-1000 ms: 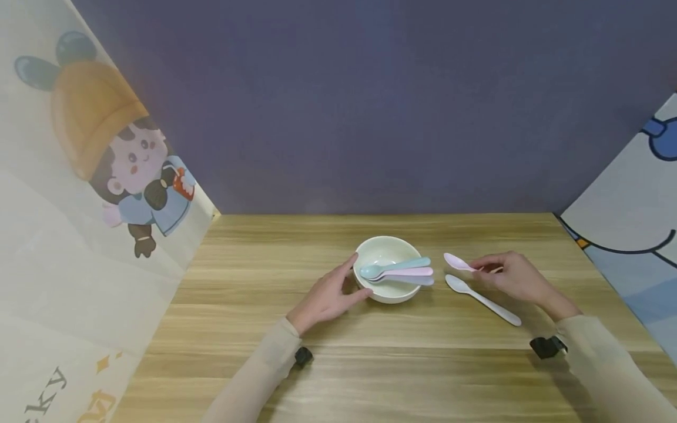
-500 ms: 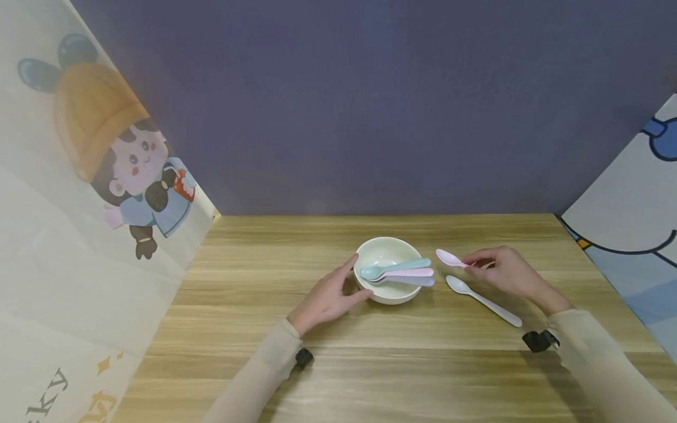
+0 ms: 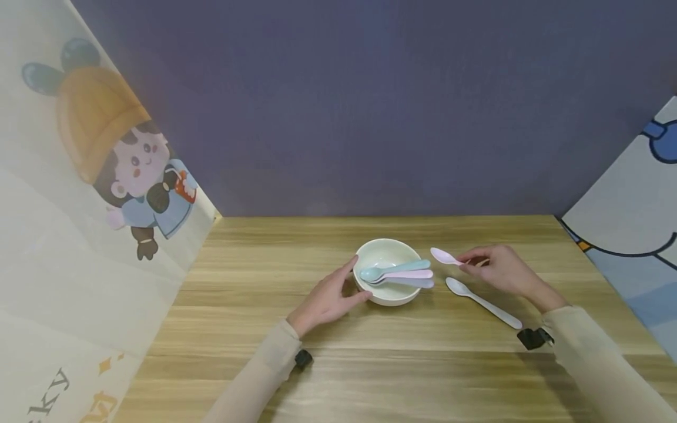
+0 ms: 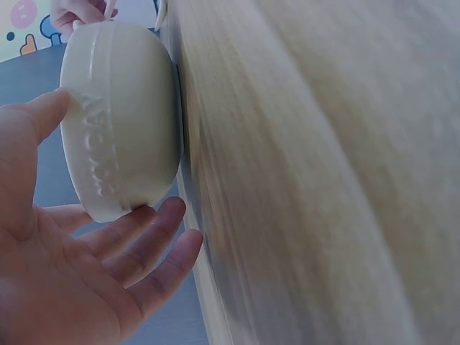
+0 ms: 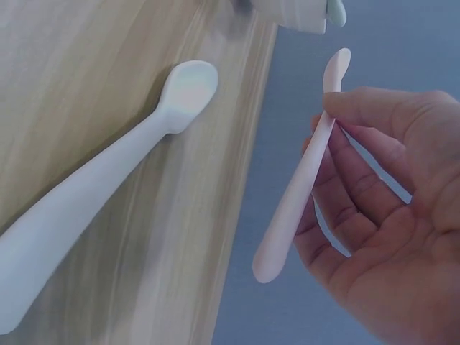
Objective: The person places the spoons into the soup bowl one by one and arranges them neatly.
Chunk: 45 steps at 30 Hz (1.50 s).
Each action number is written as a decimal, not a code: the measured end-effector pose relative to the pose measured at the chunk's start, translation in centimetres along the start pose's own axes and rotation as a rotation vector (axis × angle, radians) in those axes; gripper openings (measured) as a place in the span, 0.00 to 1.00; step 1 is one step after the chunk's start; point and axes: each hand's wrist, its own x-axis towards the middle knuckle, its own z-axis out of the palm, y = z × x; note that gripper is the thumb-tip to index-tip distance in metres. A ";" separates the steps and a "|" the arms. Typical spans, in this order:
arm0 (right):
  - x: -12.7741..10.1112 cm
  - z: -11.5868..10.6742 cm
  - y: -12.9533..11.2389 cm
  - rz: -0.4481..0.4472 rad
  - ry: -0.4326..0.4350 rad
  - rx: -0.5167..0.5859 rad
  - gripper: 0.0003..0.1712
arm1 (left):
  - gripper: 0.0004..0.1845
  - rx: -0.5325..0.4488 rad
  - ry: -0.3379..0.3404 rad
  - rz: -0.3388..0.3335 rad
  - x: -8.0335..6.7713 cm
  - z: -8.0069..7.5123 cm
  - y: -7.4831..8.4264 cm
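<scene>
A pale cream bowl [image 3: 385,252] stands mid-table with three spoons across it: teal [image 3: 394,268], pink [image 3: 409,274] and lavender [image 3: 412,282]. My left hand [image 3: 329,296] cups the bowl's left side [image 4: 118,118] with relaxed fingers touching it. My right hand [image 3: 499,271] pinches a pink spoon [image 3: 445,256] by its handle [image 5: 302,176] and holds it above the table, just right of the bowl. A white spoon [image 3: 482,302] lies flat on the wood below that hand, also in the right wrist view [image 5: 108,187].
The wooden table [image 3: 370,364] is boxed in by a dark blue back wall [image 3: 370,106] and cartoon-printed panels on the left [image 3: 95,205] and right [image 3: 634,235].
My right hand has lifted the pink spoon and carried it left, toward the bowl. The left hand and the bowl have stayed put.
</scene>
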 end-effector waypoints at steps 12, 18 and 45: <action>1.7 0.1 -1.9 -0.026 -0.017 -0.035 0.13 | 0.51 -0.005 0.005 -0.002 0.0 0.1 -0.1; 2.3 0.1 -2.7 -0.046 -0.027 -0.038 0.12 | 0.51 -0.004 0.006 0.011 0.0 0.0 0.1; 4.0 1.1 -4.5 -0.160 -0.026 0.018 0.09 | 0.51 -0.018 0.012 0.009 0.0 0.2 -0.2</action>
